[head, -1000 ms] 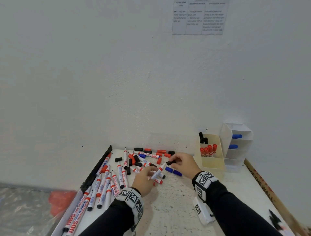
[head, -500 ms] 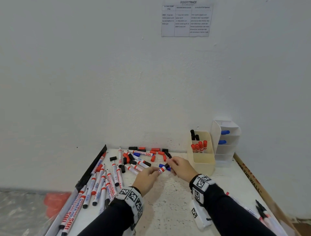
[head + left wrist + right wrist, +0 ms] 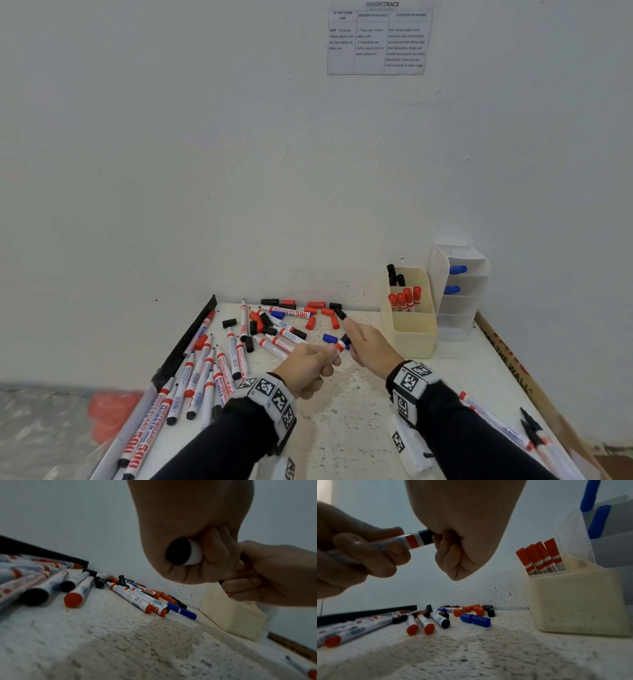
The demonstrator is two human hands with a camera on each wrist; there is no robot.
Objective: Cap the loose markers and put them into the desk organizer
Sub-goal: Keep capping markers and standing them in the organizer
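Observation:
My left hand [image 3: 327,356] grips a white marker [image 3: 339,346] with a red band, a little above the table. My right hand [image 3: 351,342] pinches a black cap [image 3: 345,340] that sits on the marker's tip. In the right wrist view the black cap [image 3: 425,537] meets the marker [image 3: 399,542] between my right hand [image 3: 447,539] and my left hand [image 3: 368,550]. The marker's black rear end [image 3: 178,551] pokes out of my left hand's [image 3: 197,555] fist. The cream organizer [image 3: 411,330] holds red-capped markers [image 3: 406,298] and black-capped ones [image 3: 394,274].
Several loose markers [image 3: 205,370] lie at the left, with scattered red and black caps [image 3: 315,305] and a blue cap [image 3: 329,338] near the wall. A white tiered holder [image 3: 459,308] with blue markers stands behind the organizer. More markers [image 3: 513,431] lie at the front right.
My hands have come together and lifted off the table. The black cap, held just off the marker's tip a second ago, now sits on it.

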